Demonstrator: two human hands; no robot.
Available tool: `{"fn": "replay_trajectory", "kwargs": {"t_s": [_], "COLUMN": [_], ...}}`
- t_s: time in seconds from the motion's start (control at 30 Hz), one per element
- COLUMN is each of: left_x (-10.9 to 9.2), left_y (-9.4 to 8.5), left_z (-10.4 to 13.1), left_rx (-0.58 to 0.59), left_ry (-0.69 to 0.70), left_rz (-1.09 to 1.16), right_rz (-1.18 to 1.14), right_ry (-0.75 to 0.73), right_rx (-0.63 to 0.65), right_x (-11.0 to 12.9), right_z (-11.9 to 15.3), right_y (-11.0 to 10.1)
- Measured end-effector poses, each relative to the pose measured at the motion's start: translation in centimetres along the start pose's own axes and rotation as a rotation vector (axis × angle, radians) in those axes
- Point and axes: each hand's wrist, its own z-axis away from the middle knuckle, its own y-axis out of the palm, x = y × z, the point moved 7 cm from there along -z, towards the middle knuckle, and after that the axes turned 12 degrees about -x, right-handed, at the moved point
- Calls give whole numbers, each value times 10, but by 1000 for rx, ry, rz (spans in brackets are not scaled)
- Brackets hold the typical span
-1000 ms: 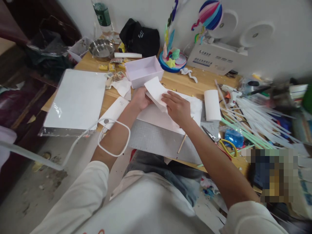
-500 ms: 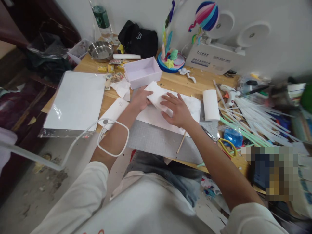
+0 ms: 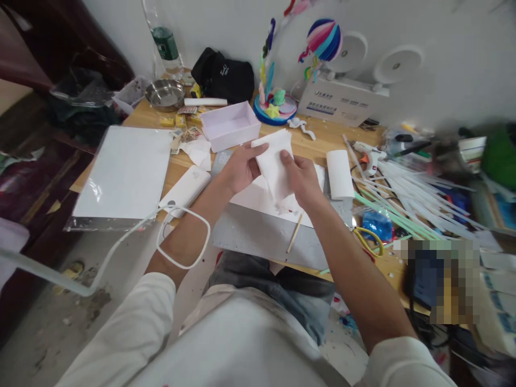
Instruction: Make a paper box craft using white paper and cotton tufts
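Note:
A folded white tissue [image 3: 274, 161] is held up between my two hands, above a white sheet [image 3: 258, 196] on a grey mat [image 3: 250, 231]. The thumb and fingers of my left hand [image 3: 244, 165] grip its left edge. On the other side my right hand [image 3: 300, 174] pinches it, thumb on top. Small dark and reddish specks show on the sheet just below the tissue. A thin wooden stick [image 3: 294, 234] lies across the sheet's front edge and the mat.
A lilac open box [image 3: 231, 129] stands behind my hands. To the left are a white power bank [image 3: 187, 188] with a cable and a bagged white sheet stack [image 3: 124, 172]. Rightward lie a curled white card [image 3: 339, 174], yellow-handled scissors [image 3: 371, 236], a glue gun [image 3: 373, 158] and many strips.
The tissue has been lifted and turned more upright. My right hand, spread over it before, now pinches it. Specks on the sheet have come into view, and the camera view has shifted slightly.

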Motion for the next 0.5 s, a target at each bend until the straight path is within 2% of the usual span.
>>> {"fn": "replay_trajectory", "kwargs": {"t_s": [0.07, 0.17, 0.23, 0.3, 0.37, 0.43, 0.5], "left_x": [11, 26, 33, 37, 40, 45, 52], "left_y": [6, 12, 16, 22, 27, 30, 30], "left_z": [3, 5, 5, 4, 2, 0, -4], "left_rx": [1, -60, -101, -106, -100, -114, -174], "left_ry": [15, 45, 39, 16, -21, -75, -135], "left_rz": [33, 39, 54, 93, 140, 179, 212], "right_rz": [-22, 67, 99, 30, -39, -1, 123], "right_ry": [10, -35, -27, 62, 121, 44, -129], "right_rx": [-75, -134, -113, -63, -71, -174, -311], "right_x": [0, -1, -7, -19, -28, -27, -20], "right_z": [7, 16, 22, 29, 36, 44, 53], "right_y": [-5, -12, -15, -16, -20, -29, -38]}}
